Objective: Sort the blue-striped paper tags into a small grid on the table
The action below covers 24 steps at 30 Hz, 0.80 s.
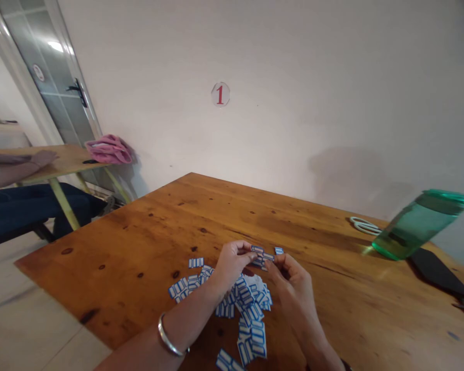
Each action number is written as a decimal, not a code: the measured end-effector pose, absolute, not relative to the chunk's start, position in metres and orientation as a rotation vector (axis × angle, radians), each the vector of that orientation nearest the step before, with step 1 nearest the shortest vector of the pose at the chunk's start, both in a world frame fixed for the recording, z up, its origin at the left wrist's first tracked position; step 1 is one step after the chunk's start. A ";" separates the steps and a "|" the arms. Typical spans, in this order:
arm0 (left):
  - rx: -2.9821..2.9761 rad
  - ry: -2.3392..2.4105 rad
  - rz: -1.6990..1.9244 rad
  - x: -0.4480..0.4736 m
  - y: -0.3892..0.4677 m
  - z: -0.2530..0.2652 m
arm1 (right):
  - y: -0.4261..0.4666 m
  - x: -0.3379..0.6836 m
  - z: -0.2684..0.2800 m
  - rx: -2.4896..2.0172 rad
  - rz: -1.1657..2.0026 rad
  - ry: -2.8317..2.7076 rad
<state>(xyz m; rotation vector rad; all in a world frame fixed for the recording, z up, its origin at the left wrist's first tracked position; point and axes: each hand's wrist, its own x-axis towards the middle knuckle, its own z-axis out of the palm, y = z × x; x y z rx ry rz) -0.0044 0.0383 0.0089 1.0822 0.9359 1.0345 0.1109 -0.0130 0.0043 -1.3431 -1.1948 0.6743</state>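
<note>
Between my two hands is a small sheet of white labels with blue borders [260,255]. My left hand [234,263] pinches its left edge between thumb and fingers. At the sheet's right edge, my right hand [294,278] grips it the same way. Below and around my wrists lies a loose pile of similar blue-bordered label pieces [251,314], partly hidden by my left forearm. One separate label piece [196,263] rests left of my left hand, and another small label piece [279,251] sits just beyond my right fingers. Any print on the labels is too small to read.
On the wooden table [139,242], a green translucent bottle [417,226] stands at the right beside a dark flat object [438,273] and a coiled white cable [365,225]. A wall [274,129] rises behind. At far left, a person's sleeve [23,165] rests on another table.
</note>
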 end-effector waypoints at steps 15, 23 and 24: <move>1.059 0.841 0.981 -0.003 0.033 0.010 | -0.011 0.109 0.006 -1.244 0.873 -0.973; 1.035 0.827 0.984 -0.004 0.033 0.009 | -0.010 0.110 0.005 -1.263 0.842 -0.969; 1.041 0.816 0.978 -0.005 0.033 0.009 | -0.010 0.110 0.005 -1.262 0.838 -0.967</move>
